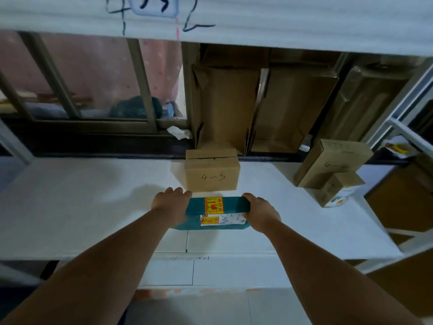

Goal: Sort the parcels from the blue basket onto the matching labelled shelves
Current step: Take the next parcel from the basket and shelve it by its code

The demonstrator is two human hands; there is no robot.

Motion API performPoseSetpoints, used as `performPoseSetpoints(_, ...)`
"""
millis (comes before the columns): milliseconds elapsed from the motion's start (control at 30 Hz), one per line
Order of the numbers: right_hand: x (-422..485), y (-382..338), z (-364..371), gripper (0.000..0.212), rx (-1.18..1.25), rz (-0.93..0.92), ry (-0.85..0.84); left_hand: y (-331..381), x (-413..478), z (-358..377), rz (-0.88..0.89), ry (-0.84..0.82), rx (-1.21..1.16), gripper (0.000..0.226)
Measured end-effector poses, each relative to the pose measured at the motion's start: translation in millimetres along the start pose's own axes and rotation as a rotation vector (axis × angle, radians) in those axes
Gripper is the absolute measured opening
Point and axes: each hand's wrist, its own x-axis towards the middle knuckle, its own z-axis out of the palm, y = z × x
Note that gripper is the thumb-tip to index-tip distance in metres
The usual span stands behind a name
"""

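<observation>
Background stuff here: a dark metal-framed sliding window (pixel 143 85) is running along the back, and a crumpled white scrap of paper (pixel 179 132) is sitting on its sill at the right end. A pink wall (pixel 93 66) is showing through the glass, with a dark teal lumpy bundle (pixel 134 106) lying low behind the pane. Can't tell what that is. Right of the window, a tall brown cardboard carton (pixel 225 102) is standing on end, a second brown carton (pixel 293 106) is standing just beside it, and a third, shadowed carton (pixel 365 97) is tilting further right. A small yellow object (pixel 400 148) is poking in at the far right.

Left arm (pixel 105 266): bare from wrist right to the near edge.
Right arm (pixel 323 266): bare too, along all that shows.
Left hand (pixel 172 204): bare.
Right hand (pixel 261 213): bare as well.
</observation>
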Motion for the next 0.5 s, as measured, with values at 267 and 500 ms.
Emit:
performPoseSetpoints(267,40,-3,6,0.05,0.033,0.115,-0.02,4,50,16,-0.022,-0.034,-0.178,0.056)
performPoseSetpoints(500,86,-17,-6,0.073,0.236,0.138,0.057,-11,92,23,-0.058,0.067,-0.459,0.06)
